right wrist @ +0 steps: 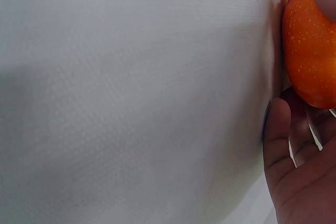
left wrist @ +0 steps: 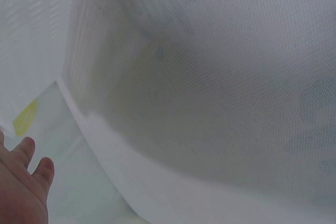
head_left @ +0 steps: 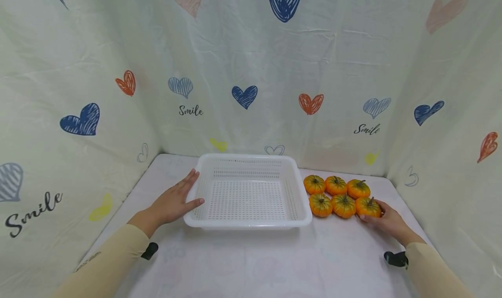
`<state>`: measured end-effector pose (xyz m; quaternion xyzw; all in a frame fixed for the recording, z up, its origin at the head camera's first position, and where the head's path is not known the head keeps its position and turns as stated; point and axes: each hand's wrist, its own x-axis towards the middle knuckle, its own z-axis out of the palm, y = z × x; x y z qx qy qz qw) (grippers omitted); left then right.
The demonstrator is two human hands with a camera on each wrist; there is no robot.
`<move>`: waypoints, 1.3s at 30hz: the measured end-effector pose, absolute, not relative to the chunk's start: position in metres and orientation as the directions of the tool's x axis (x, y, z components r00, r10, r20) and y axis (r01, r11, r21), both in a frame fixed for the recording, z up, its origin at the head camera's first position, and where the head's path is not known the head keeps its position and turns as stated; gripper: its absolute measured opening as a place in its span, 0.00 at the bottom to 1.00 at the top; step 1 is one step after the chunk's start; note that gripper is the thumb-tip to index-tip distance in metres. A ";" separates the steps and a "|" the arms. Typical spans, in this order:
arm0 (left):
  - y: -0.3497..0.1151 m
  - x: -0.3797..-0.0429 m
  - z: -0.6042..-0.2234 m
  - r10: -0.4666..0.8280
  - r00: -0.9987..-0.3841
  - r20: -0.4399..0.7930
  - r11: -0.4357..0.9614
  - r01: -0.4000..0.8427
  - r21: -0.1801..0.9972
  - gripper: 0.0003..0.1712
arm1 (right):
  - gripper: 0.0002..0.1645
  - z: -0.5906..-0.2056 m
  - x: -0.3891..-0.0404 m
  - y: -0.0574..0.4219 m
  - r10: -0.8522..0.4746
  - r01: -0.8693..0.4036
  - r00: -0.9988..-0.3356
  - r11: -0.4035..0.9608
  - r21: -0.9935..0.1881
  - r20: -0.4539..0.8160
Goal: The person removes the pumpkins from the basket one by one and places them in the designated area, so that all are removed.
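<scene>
A white perforated plastic basket point(head_left: 247, 221) stands on the table. My left hand point(head_left: 172, 204) lies at its left rim, with the fingers extended and the thumb reaching over the edge. In the left wrist view, part of the left hand point(left wrist: 23, 182) shows beside the basket's wall point(left wrist: 31, 24). To the right of the basket sit small orange pumpkins in two rows of three. My right hand point(head_left: 390, 223) grips the front-right pumpkin point(head_left: 368, 207), thumb on the near side and fingers round its right. The right wrist view shows this pumpkin point(right wrist: 310, 51) between thumb and fingers.
The other pumpkins point(head_left: 336, 185) sit close together, the leftmost ones right by the basket's right wall. A white cloth covers the table point(head_left: 259, 263). Curtains point(head_left: 243, 62) printed with hearts enclose the back and both sides.
</scene>
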<state>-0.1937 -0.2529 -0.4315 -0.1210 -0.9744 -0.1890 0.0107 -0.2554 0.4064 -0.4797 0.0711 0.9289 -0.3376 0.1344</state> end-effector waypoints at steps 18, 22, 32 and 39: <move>-0.253 -0.196 -0.435 0.230 -0.971 0.068 0.898 0.238 0.369 0.52 | 0.79 -0.481 -0.257 0.408 0.038 0.221 -0.953 0.763 -0.608 -0.299; -0.252 -0.196 -0.435 0.230 -0.971 0.066 0.900 0.238 0.365 0.53 | 0.78 -0.481 -0.257 0.408 0.040 0.220 -0.954 0.768 -0.602 -0.299; -0.252 -0.197 -0.429 0.249 -0.966 0.064 0.902 0.255 0.348 0.53 | 0.74 -0.474 -0.250 0.410 -0.014 0.167 -0.956 0.795 -0.583 -0.293; -0.258 -0.196 -0.425 0.243 -0.967 0.070 0.889 0.251 0.382 0.52 | 0.67 -0.448 -0.238 0.414 -0.102 0.035 -0.974 0.816 -0.576 -0.204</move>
